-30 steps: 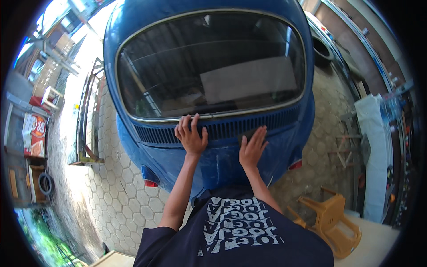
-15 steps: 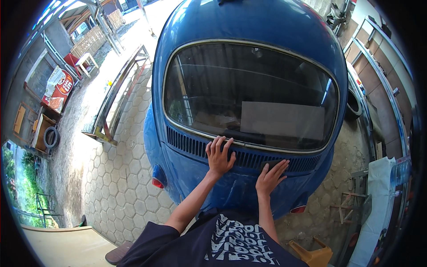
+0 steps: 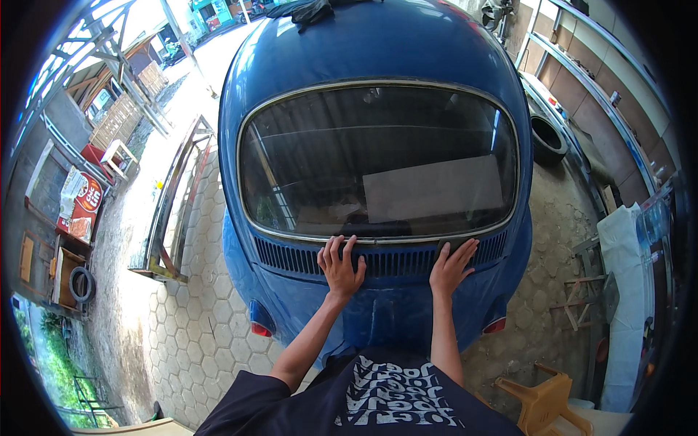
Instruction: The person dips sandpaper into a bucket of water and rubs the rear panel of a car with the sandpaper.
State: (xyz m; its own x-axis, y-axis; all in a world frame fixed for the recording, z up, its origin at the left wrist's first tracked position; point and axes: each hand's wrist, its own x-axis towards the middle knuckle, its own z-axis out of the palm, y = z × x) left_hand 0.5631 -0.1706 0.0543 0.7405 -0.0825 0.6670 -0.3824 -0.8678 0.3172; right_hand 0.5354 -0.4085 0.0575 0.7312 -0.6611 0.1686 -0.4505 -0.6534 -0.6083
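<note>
My left hand point(image 3: 340, 269) rests on the blue car's point(image 3: 392, 305) rear panel, fingers spread, its fingertips at the trim below the rear window point(image 3: 313, 167). Its palm lies over the slotted air vent point(image 3: 396, 264). To the right, my right hand point(image 3: 450, 270) presses flat near the vent's upper edge, fingers slanting to the right. Between its thumb and fingers shows a dark flat pad point(image 3: 455, 245), mostly covered by the hand; its exact kind cannot be made out. A pale board point(image 3: 434, 189) stands behind the glass.
A yellow plastic stool point(image 3: 539, 402) is at the lower right. A tyre point(image 3: 548, 140) leans by the right wall, near a white sheet point(image 3: 622, 291). Left of the car, a long metal-framed bench point(image 3: 169, 211) stands on hexagonal paving point(image 3: 196, 327). Dark cloth point(image 3: 311, 12) lies on the roof.
My view has shifted, so the car sits further left. My right hand has slid up and right toward the window trim, the dark pad moving with it. The left hand stays by the trim.
</note>
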